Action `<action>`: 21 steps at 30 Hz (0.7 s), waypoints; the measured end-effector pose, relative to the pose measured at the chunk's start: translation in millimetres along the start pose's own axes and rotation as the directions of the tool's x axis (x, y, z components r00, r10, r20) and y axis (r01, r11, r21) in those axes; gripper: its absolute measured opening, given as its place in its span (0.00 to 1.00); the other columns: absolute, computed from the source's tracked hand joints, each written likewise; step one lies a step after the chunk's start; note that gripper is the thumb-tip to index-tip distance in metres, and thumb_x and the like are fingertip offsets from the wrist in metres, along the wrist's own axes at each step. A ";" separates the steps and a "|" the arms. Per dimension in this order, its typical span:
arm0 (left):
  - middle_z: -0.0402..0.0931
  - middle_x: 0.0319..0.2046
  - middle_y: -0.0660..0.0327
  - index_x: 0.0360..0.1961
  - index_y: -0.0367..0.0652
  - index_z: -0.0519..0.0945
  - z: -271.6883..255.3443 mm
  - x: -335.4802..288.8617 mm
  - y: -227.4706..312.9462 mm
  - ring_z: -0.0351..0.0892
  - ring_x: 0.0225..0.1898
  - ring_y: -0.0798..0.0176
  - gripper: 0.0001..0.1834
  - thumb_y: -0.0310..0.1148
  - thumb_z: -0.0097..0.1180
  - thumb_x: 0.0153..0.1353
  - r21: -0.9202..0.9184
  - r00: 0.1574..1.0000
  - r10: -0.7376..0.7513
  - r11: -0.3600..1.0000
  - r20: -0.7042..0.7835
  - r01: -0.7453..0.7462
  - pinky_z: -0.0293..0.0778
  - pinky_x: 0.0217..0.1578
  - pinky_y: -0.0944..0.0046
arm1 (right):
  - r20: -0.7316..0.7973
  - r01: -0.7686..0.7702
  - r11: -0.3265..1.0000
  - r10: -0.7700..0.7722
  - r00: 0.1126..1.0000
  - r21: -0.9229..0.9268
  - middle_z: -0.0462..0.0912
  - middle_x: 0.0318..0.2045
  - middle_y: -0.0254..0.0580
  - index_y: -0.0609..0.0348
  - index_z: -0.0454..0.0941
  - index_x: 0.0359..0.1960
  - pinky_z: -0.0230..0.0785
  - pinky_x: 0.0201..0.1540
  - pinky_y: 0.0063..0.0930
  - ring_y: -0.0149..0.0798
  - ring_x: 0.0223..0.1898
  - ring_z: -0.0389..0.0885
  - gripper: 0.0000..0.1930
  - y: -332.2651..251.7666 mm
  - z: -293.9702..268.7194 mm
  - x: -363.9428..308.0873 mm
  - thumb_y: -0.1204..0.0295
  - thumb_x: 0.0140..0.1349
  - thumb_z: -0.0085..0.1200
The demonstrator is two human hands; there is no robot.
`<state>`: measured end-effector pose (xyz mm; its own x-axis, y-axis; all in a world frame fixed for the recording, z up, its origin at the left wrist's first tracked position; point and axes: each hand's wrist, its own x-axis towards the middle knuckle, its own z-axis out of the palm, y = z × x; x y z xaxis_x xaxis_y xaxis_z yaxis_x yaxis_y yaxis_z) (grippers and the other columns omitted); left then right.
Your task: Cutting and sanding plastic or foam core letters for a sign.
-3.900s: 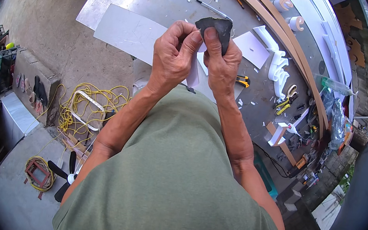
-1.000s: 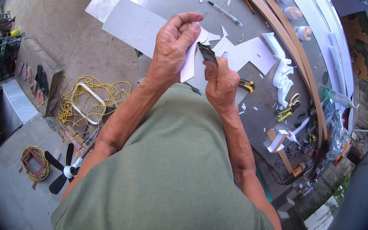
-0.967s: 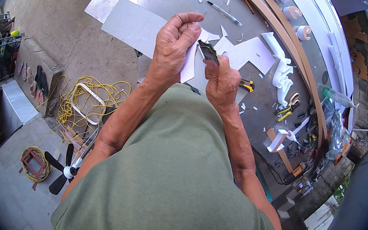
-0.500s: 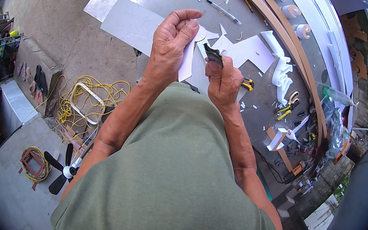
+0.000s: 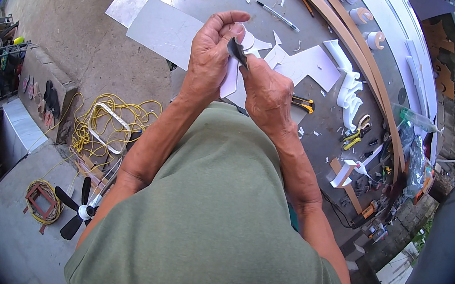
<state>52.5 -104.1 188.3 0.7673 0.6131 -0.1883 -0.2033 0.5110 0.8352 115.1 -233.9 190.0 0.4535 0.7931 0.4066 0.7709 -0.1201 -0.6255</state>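
My left hand (image 5: 208, 57) pinches a narrow white foam board piece (image 5: 229, 81) over the near edge of the table, its fingers curled at the top. In my right hand (image 5: 269, 95) is a folded dark piece of sandpaper (image 5: 237, 52), gripped between thumb and fingers. The sandpaper lies against the upper part of the white piece, close to my left thumb. Part of the board is hidden behind both hands. Just right of my right hand rests a yellow and black utility knife (image 5: 302, 104).
White board offcuts (image 5: 312, 65) and a pen (image 5: 277, 16) lie beyond my hands. To the right are scissors (image 5: 364, 122), a wavy white cutout (image 5: 348, 97), a glue gun (image 5: 362, 168) and long brown strips (image 5: 363, 51). Yellow rope (image 5: 106, 121) and a fan (image 5: 84, 212) are at left.
My right hand has moved left with the sandpaper, from beside the white piece to against it. My left hand stays nearly in place.
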 end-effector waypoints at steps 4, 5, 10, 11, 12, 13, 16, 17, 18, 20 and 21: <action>0.76 0.34 0.68 0.55 0.34 0.74 1.5 -2.8 9.4 0.71 0.36 0.80 0.15 0.30 0.54 0.72 -0.062 0.998 -0.062 0.996 0.011 0.063 0.69 0.39 0.78 | 0.012 0.089 0.995 -0.089 0.996 -0.036 0.72 0.21 0.41 0.61 0.76 0.45 0.65 0.22 0.38 0.43 0.19 0.75 0.13 4.9 3.1 -5.8 0.81 0.57 0.58; 0.76 0.34 0.68 0.55 0.34 0.74 0.2 -3.3 4.6 0.71 0.36 0.80 0.15 0.30 0.54 0.72 -0.061 0.998 -0.063 0.996 0.013 0.064 0.69 0.39 0.78 | -0.045 0.084 0.995 -0.086 0.995 -0.053 0.70 0.20 0.38 0.59 0.75 0.43 0.64 0.21 0.36 0.41 0.18 0.74 0.13 8.6 6.2 -3.5 0.80 0.55 0.57; 0.72 0.30 0.72 0.56 0.36 0.75 -0.7 -2.7 2.1 0.67 0.26 0.83 0.16 0.32 0.55 0.71 -0.022 0.999 -0.026 0.999 -0.023 0.025 0.68 0.25 0.81 | 0.004 0.079 0.992 -0.080 0.997 0.094 0.74 0.23 0.46 0.65 0.76 0.44 0.65 0.22 0.39 0.47 0.20 0.76 0.11 -4.7 4.1 -13.0 0.84 0.59 0.58; 0.72 0.31 0.72 0.56 0.36 0.74 -0.7 -3.8 4.9 0.67 0.26 0.83 0.17 0.32 0.56 0.71 -0.034 1.000 -0.016 0.999 0.004 0.016 0.68 0.26 0.81 | 0.004 0.078 0.992 -0.079 0.997 0.094 0.74 0.23 0.46 0.65 0.76 0.44 0.65 0.22 0.39 0.47 0.20 0.76 0.11 -2.0 6.3 -12.6 0.84 0.59 0.58; 0.72 0.31 0.72 0.57 0.34 0.74 3.8 -6.4 5.6 0.67 0.26 0.84 0.17 0.31 0.56 0.71 -0.045 1.000 -0.025 0.999 -0.015 0.024 0.68 0.26 0.81 | -0.056 0.074 0.992 -0.068 0.996 0.104 0.73 0.22 0.44 0.63 0.76 0.44 0.65 0.22 0.38 0.45 0.19 0.75 0.13 2.9 10.7 -9.7 0.83 0.57 0.58; 0.72 0.31 0.72 0.57 0.34 0.74 1.2 -5.0 2.5 0.67 0.26 0.84 0.17 0.31 0.56 0.71 -0.044 1.000 -0.025 0.999 -0.012 0.024 0.68 0.26 0.81 | -0.117 0.070 0.991 -0.057 0.992 0.114 0.72 0.21 0.41 0.60 0.77 0.45 0.66 0.22 0.38 0.42 0.19 0.75 0.15 7.8 15.5 -5.8 0.82 0.54 0.59; 0.77 0.36 0.68 0.55 0.33 0.74 -5.9 -2.7 -5.0 0.73 0.36 0.80 0.15 0.28 0.55 0.71 -0.080 0.998 0.019 0.997 0.055 -0.015 0.71 0.38 0.78 | -0.075 0.068 0.992 -0.060 0.995 0.110 0.71 0.21 0.40 0.60 0.76 0.43 0.66 0.22 0.38 0.43 0.19 0.75 0.13 4.2 10.5 -9.8 0.82 0.55 0.57; 0.77 0.36 0.68 0.55 0.33 0.74 -5.8 -2.9 -1.9 0.73 0.36 0.80 0.15 0.28 0.55 0.71 -0.079 0.998 0.019 0.997 0.052 -0.015 0.71 0.38 0.78 | -0.005 0.069 0.993 -0.069 0.998 0.093 0.71 0.21 0.40 0.60 0.76 0.42 0.66 0.22 0.38 0.43 0.20 0.76 0.12 0.9 6.0 -12.1 0.83 0.55 0.56; 0.78 0.36 0.67 0.56 0.33 0.74 -5.9 -2.9 1.5 0.73 0.35 0.80 0.15 0.28 0.55 0.71 -0.066 0.999 0.005 0.998 0.049 -0.001 0.72 0.38 0.78 | -0.004 0.069 0.993 -0.069 0.998 0.096 0.71 0.21 0.40 0.60 0.76 0.42 0.66 0.22 0.38 0.43 0.20 0.76 0.12 1.0 4.1 -13.1 0.83 0.55 0.56; 0.79 0.36 0.66 0.56 0.33 0.73 -4.2 -3.8 2.0 0.74 0.36 0.80 0.16 0.29 0.56 0.71 -0.094 0.998 -0.013 0.995 0.057 0.018 0.72 0.37 0.77 | 0.053 0.130 0.992 -0.129 0.990 -0.001 0.70 0.21 0.41 0.60 0.76 0.41 0.66 0.22 0.38 0.44 0.19 0.76 0.12 0.8 -2.1 -14.7 0.83 0.54 0.56; 0.79 0.36 0.66 0.56 0.33 0.73 -1.9 -3.8 0.8 0.74 0.36 0.80 0.16 0.29 0.56 0.71 -0.094 0.998 -0.013 0.995 0.054 0.018 0.72 0.37 0.77 | 0.055 0.129 0.992 -0.129 0.990 0.000 0.70 0.21 0.41 0.60 0.76 0.41 0.66 0.22 0.38 0.44 0.19 0.76 0.12 2.7 -0.4 -10.8 0.83 0.54 0.56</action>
<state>48.3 -104.9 188.7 0.8016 0.5728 -0.1713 -0.2456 0.5767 0.7792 112.4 -243.0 184.2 0.3246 0.8338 0.4466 0.8229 -0.0162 -0.5679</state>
